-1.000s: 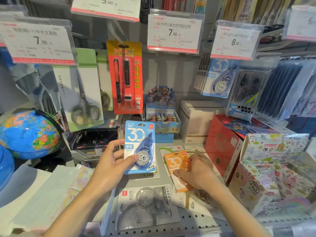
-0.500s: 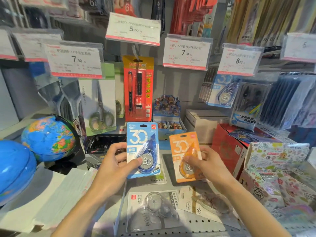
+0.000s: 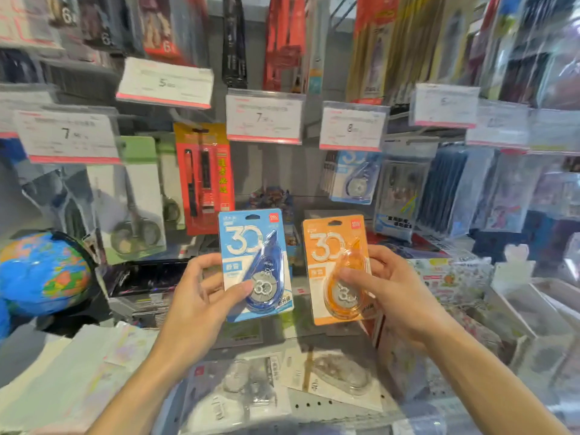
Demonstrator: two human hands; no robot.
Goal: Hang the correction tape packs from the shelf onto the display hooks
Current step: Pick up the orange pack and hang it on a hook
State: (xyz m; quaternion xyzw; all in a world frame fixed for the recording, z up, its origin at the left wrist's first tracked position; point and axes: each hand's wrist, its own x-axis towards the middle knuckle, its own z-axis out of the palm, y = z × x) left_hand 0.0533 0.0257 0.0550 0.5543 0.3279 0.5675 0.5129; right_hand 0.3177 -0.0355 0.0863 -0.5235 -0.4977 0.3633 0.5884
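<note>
The left hand pinches the blue correction tape pack upright, thumb on its front blister and fingers curled behind the card. Just beside it, not touching, the right hand has the same grip on the orange correction tape pack, thumb across the clear shell. Both packs are held up above the shelf.

Taking the blue pack as the landmark: directly above it hangs a price tag marked 7, and the wall space behind and above the pack is bare grey. Up and to its left hangs a red pen card; further left are scissors packs and a globe. Up and to its right another blue tape pack hangs under a tag marked 8. Below it, more clear tape packs lie flat on the shelf. Well to its right stand patterned boxes; their contents cannot be made out.
</note>
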